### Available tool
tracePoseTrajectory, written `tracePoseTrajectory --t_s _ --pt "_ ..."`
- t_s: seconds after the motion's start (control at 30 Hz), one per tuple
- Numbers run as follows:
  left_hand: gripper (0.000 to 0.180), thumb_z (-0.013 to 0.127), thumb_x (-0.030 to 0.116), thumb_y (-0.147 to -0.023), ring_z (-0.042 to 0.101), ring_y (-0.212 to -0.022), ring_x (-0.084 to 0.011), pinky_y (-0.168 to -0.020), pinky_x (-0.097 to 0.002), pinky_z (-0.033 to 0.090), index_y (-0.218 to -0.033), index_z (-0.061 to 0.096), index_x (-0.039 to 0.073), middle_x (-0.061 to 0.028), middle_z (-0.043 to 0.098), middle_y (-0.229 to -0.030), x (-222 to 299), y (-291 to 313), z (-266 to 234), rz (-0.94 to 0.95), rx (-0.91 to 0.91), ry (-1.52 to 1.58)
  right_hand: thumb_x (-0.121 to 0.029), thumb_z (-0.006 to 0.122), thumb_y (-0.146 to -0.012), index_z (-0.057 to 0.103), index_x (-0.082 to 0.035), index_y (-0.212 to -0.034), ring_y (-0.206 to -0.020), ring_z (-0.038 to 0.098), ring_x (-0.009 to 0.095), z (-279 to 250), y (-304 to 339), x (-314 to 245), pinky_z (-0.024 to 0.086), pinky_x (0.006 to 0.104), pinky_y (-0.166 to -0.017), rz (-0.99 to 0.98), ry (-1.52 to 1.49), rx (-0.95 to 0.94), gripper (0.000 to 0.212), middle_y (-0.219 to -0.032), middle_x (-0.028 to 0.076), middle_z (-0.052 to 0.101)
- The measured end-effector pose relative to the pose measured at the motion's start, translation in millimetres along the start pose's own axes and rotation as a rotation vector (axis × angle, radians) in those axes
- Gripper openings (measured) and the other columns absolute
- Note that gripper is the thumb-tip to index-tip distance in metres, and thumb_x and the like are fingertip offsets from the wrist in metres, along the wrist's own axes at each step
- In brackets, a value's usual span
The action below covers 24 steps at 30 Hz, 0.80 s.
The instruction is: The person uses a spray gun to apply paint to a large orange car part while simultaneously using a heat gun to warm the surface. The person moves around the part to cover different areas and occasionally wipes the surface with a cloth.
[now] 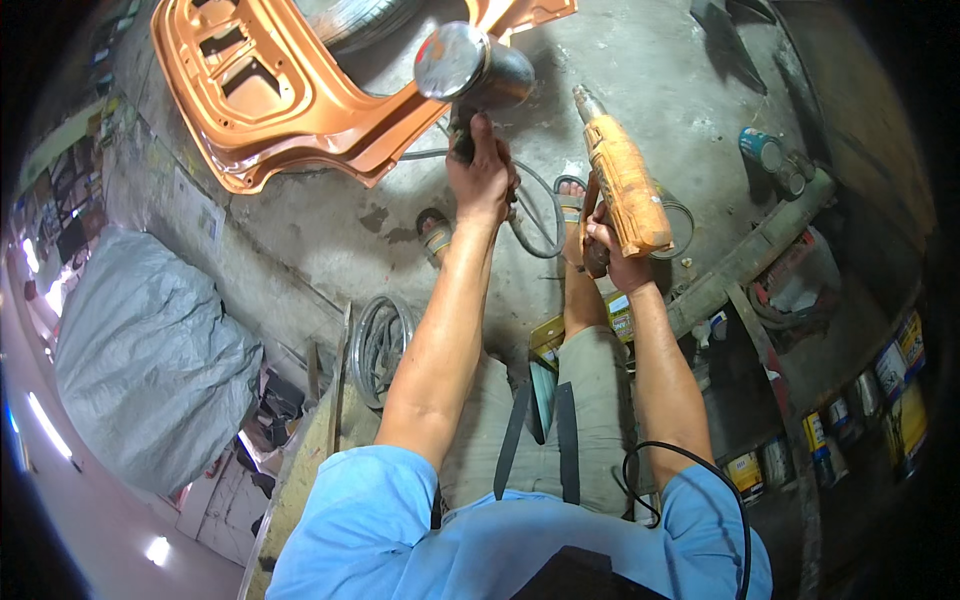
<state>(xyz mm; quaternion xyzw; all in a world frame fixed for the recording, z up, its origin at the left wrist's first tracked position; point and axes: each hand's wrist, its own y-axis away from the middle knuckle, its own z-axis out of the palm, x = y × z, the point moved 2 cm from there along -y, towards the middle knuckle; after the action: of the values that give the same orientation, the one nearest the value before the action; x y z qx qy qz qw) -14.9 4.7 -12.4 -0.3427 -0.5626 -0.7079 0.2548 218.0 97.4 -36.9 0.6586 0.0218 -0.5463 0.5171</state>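
My left hand (484, 172) is wrapped round the dark handle of a spray gun (478, 66) with a large metal cup, held up at the top centre. Its cup hides part of the orange car body panel (300, 110) behind. A worn yellow heat gun (628, 185) is in my right hand (618, 258), its metal nozzle pointing up and away. The two tools are apart, side by side. My right fingers close round the heat gun's grip, partly hidden by its body.
A tyre (355, 22) lies beyond the orange panel. A grey hose (545, 235) loops on the floor near my feet. Coiled clear tubing (380, 345) lies at left, near a grey tarp-covered bulk (150, 360). Cans (765, 155) and a beam (740, 260) are at right.
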Motion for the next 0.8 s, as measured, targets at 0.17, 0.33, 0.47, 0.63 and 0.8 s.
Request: tracePoseTrajectory --t_s 0.17,0.33,0.47,0.63,0.8 --pt "0.05 0.058 0.055 -0.102 0.042 -0.039 -0.0123 -0.038 -0.0296 0.035 -0.086 0.051 0.008 -0.0033 0.05 -0.061 9.8 45.9 -74.2 -0.128 0.22 0.163 -0.011 0.07 -0.088 0.057 -0.005 -0.108 -0.082 0.064 0.015 22.6 7.0 -3.5 0.053 0.0311 -0.076 0.059 0.019 -0.124 0.024 -0.09 0.004 0.062" --pt "0.056 0.052 0.062 -0.101 0.043 -0.041 -0.0137 -0.04 -0.0314 0.038 -0.091 0.051 0.008 -0.0038 0.052 -0.066 27.9 88.4 -164.5 -0.109 0.413 0.157 -0.007 0.07 -0.09 0.059 -0.005 -0.107 -0.075 0.064 0.016 65.9 28.5 3.1 0.054 0.0329 -0.067 0.167 -0.163 -0.295 0.021 -0.085 0.005 0.062" --pt "0.056 0.049 0.062 -0.102 0.043 -0.042 -0.0129 -0.041 -0.0314 0.039 -0.106 0.052 0.005 -0.009 0.064 -0.08 39.4 120.1 -221.1 -0.106 0.498 0.178 -0.009 0.072 -0.088 0.057 -0.007 -0.107 -0.079 0.061 0.015 96.9 52.7 14.0 0.052 0.0325 -0.072 0.174 0.049 -0.354 0.024 -0.088 0.003 0.06" --pt "0.07 0.044 0.071 -0.098 0.04 -0.044 -0.0111 -0.044 -0.0311 0.039 -0.115 0.057 0.005 -0.0095 0.067 -0.089 43.3 137.8 -281.1 -0.22 0.281 0.019 -0.008 0.077 -0.087 0.061 -0.009 -0.11 -0.083 0.062 0.015 128.1 72.2 38.1 0.052 0.0318 -0.073 0.06 0.316 -0.355 0.028 -0.089 0.001 0.062" --pt "0.053 0.058 0.058 -0.101 0.043 -0.042 -0.0111 -0.038 -0.028 0.036 -0.094 0.054 0.005 -0.0033 0.056 -0.069 54.1 111.9 -334.6 -0.078 0.45 0.037 -0.009 0.076 -0.089 0.062 -0.008 -0.111 -0.086 0.063 0.015 155.0 87.2 55.1 0.053 0.0316 -0.075 0.264 0.226 -0.415 0.026 -0.094 0.002 0.064"
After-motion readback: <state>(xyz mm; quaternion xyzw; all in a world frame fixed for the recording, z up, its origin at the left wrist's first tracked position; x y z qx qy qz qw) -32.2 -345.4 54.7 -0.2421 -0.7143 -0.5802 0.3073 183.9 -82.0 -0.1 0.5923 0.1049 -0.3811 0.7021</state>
